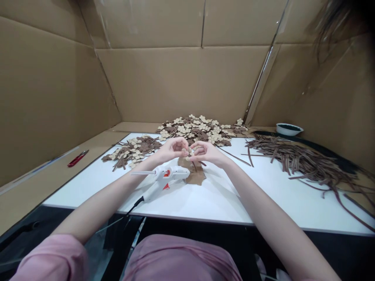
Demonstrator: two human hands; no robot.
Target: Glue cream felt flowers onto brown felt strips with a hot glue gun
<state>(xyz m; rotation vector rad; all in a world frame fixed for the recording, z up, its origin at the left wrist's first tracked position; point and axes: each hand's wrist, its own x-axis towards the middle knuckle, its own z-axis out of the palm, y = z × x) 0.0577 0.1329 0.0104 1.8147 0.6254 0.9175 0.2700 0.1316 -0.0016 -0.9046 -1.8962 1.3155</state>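
Observation:
Both of my hands meet at the middle of the white board, above a piece of brown cardboard (195, 178). Between their fingertips is a small cream flower cutout (188, 153), with a brown strip hanging just below it. My left hand (175, 149) pinches the flower from the left, fingers curled. From the other side my right hand (206, 151) grips it with bent fingers. A white glue gun (164, 178) with an orange trigger lies under my left forearm, its nozzle end by the cardboard and a glue stick out of its back.
A large heap of cream and brown flowers (196, 130) lies at the back. Finished-looking stemmed flowers (133, 151) form a pile at left. Brown strips (301, 158) and a white bowl (289, 129) are at right. A red cutter (77, 159) lies far left. Cardboard walls (181, 82) enclose the board.

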